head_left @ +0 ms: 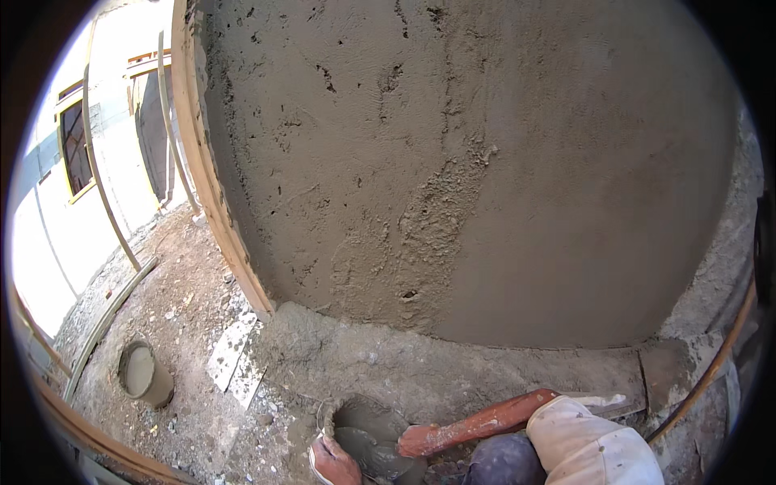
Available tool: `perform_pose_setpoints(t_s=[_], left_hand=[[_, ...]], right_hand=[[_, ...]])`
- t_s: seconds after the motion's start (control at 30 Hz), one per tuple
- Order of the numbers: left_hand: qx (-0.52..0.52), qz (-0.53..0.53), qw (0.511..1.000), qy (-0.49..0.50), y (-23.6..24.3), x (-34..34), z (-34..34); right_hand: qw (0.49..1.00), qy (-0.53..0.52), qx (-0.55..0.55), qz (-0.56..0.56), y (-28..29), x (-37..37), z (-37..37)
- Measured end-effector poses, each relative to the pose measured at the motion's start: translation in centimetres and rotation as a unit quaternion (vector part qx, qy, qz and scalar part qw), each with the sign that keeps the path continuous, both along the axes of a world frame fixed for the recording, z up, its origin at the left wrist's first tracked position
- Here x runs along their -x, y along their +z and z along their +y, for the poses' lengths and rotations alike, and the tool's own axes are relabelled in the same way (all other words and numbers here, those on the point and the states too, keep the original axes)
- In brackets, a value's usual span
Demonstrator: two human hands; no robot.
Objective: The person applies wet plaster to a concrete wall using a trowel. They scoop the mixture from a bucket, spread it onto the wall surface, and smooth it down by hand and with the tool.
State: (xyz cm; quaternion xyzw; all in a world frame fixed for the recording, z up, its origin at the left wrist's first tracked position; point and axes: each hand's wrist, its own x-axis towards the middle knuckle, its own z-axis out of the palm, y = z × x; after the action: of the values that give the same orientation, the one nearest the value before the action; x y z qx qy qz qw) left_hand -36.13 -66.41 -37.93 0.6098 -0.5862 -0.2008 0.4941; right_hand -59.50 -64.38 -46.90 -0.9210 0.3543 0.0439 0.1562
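Low in the view, a bucket (pixel 326 415) holds wet grey mortar (pixel 369 443). My left hand (pixel 335 462) is closed at the bucket's left rim, thumb side toward the mortar. My right hand (pixel 417 440) reaches in from the right, over the bucket's right side. Its fingers are curled closed, and what they hold, if anything, is hidden. In front rises a wall coated with grey plaster (pixel 566 186), smooth on the right and pitted on the left, with a rough lumpy strip (pixel 440 214) between.
A wooden board (pixel 212 162) edges the wall's left side. A second bucket (pixel 145 376) with grey liquid stands on the rubble ground at left. Pale flat pieces (pixel 236 356) lie near the wall's corner. A hose-like curved line (pixel 715 364) runs at right; poles (pixel 101 170) lean at far left.
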Motion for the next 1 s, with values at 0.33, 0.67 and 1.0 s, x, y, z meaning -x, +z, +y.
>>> perform_pose_setpoints(t_s=[0.33,0.67,1.0], left_hand=[[-0.132,-0.052,0.990,0.014,3.9,-2.5,0.4],[-0.478,0.077,0.872,0.076,10.1,-4.2,0.1],[-0.343,0.278,0.868,0.227,25.0,-7.7,8.7]], right_hand=[[0.969,-0.130,-0.192,-0.081,-1.6,-1.2,2.6],[0.958,-0.222,-0.157,-0.097,14.4,3.6,0.4],[0.671,-0.399,-0.586,-0.218,53.6,14.2,-0.6]])
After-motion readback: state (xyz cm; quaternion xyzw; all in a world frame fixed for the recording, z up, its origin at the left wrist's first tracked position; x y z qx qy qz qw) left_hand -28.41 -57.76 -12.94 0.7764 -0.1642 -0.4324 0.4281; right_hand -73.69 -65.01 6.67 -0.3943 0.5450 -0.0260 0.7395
